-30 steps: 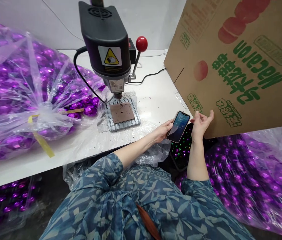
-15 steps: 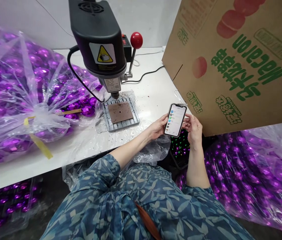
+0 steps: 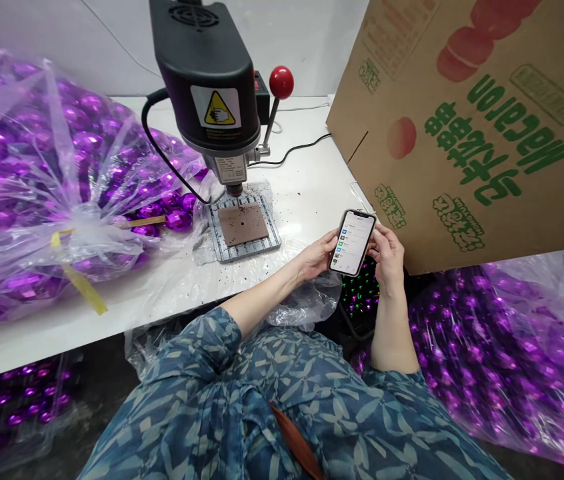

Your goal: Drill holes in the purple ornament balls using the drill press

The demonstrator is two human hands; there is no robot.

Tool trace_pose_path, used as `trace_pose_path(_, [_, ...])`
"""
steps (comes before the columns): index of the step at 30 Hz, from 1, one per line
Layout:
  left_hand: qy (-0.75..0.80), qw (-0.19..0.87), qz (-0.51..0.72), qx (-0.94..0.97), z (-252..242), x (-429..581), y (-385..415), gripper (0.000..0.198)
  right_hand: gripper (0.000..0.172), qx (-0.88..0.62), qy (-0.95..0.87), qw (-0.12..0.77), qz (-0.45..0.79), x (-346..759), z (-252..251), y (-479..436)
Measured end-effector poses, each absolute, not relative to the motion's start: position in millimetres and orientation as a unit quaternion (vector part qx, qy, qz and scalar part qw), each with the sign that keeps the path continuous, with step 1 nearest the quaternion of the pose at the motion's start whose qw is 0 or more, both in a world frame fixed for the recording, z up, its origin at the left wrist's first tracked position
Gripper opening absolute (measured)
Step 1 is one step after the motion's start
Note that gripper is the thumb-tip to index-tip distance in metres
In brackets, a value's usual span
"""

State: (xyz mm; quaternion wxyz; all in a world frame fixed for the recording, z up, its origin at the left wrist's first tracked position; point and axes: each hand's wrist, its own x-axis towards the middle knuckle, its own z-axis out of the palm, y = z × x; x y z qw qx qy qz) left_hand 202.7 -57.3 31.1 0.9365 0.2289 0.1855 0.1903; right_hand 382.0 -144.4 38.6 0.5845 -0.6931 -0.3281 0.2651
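Note:
A smartphone point(image 3: 352, 243) with a lit white screen showing a list is held upright between both hands, above the table's front edge. My left hand point(image 3: 318, 257) grips its left side, fingers partly hidden behind it. At the phone's right edge, my right hand point(image 3: 388, 257) is closed with bent fingers against it. To the left stands a small black drill press point(image 3: 207, 80) with a red-knobbed lever point(image 3: 282, 83). Below its chuck, a brown board point(image 3: 243, 227) with a small hole lies on the grey slotted base point(image 3: 247, 251). Dark crumbs are scattered around.
A big clear bag of shiny purple balls point(image 3: 27, 153) covers the table's left side. On the right leans a large cardboard box point(image 3: 462, 133), with another bag of purple balls point(image 3: 507, 353) below it. A black cable point(image 3: 292, 157) crosses the white table point(image 3: 302, 200).
The list on the phone's screen has shifted slightly downward. Both hands keep their hold on the phone. The camera view has turned a little, moving the drill press rightward in the picture.

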Motion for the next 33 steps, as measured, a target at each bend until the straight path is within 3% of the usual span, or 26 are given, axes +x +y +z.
trace_pose_path(33, [0.191, 0.933, 0.191, 0.237, 31, 202, -56, 0.05, 0.05, -0.684, -0.375, 0.578, 0.239, 375, 23, -135])
